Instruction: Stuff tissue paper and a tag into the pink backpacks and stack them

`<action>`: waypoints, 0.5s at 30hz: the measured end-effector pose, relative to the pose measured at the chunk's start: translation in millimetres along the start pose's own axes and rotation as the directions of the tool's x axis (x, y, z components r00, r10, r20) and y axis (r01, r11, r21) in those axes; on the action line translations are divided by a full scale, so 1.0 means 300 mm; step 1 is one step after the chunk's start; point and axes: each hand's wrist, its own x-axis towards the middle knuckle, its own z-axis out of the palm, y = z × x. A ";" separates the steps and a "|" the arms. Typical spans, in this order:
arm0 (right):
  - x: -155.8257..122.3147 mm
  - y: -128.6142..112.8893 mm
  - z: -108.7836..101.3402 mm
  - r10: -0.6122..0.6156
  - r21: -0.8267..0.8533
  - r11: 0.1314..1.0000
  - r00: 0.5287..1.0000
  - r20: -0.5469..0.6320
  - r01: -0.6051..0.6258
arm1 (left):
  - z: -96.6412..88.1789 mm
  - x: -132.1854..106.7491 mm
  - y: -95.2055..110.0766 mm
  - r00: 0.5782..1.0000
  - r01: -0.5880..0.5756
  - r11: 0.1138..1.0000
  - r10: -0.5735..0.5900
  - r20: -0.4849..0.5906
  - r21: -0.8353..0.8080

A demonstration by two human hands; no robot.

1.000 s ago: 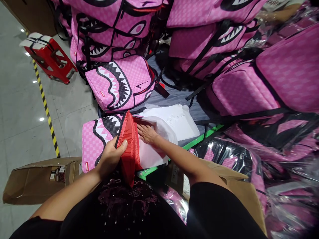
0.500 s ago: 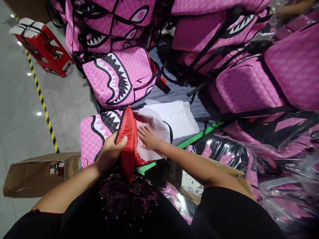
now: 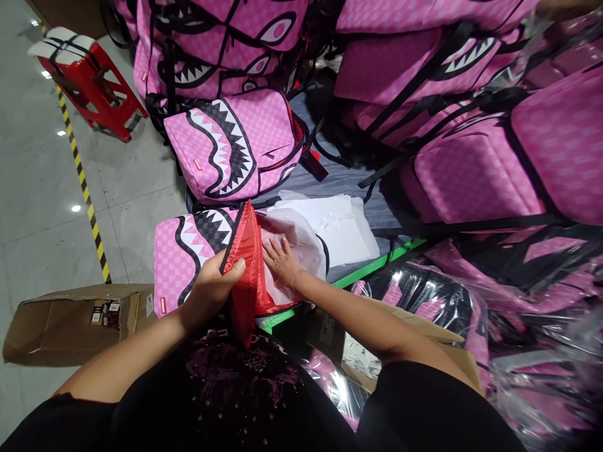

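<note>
In front of me lies a pink checkered backpack (image 3: 172,267) with a shark-mouth print, unzipped so its red lining (image 3: 245,270) shows. My left hand (image 3: 214,282) grips the opened front edge, thumb over the red lining and fingers behind the flap. Flat against a thin white sheet (image 3: 301,232) in the bag's opening rests my right hand (image 3: 283,262), its fingers spread. Beyond the bag's opening is a stack of white sheets (image 3: 346,229) with small white slips on top.
Another shark-mouth backpack (image 3: 235,144) lies just behind. More pink backpacks (image 3: 475,182) are piled at right, plastic-wrapped ones (image 3: 424,289) below. A green table edge (image 3: 377,263), a cardboard box (image 3: 51,333), a box of white slips (image 3: 360,358) and a red stool (image 3: 94,88) are around.
The view has shifted slightly, moving the surroundings a little to the right. My left hand keeps its grip on the backpack's edge, and my right hand stays flat on the white sheet.
</note>
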 end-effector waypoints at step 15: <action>-0.021 -0.046 -0.023 0.027 0.115 0.993 0.997 -0.078 -0.018 | 0.016 0.000 -0.002 1.000 0.019 0.995 -0.020 -0.009 -0.094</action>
